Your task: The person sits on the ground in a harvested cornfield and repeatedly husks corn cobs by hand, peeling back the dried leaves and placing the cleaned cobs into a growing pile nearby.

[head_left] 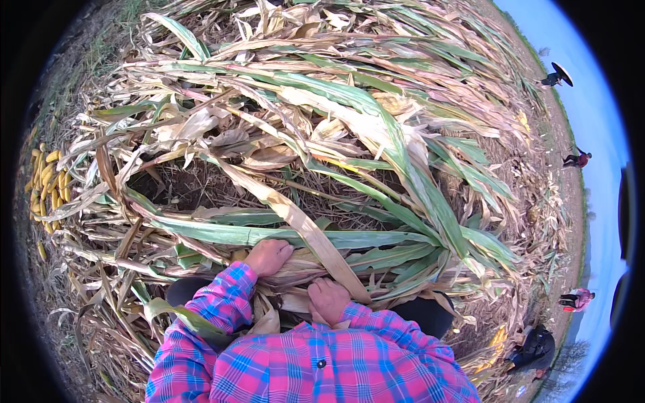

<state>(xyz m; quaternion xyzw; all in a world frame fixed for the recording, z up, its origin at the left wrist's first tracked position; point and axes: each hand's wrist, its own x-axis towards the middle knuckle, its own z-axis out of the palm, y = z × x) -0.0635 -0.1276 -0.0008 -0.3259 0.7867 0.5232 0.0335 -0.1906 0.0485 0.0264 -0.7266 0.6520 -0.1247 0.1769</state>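
Just in front of my plaid shirt, my left hand (268,257) is curled over a dry, brownish corn husk (298,267) among the stalks. Lower and to the right, my right hand (328,301) has its fingers bent around pale husk leaves close to my chest. Whether an ear lies inside the husk I cannot tell; the palms and most fingertips are hidden. A long tan corn leaf (302,226) slants down beside my right hand. Above my left hand, a green corn leaf (242,236) stretches across the stalks.
Cut corn stalks (312,95) cover much of the ground ahead. Husked yellow corn ears (49,184) form a pile at the far left; more ears (496,345) lie at lower right. A crouching person (536,348) is near them, with several people farther off.
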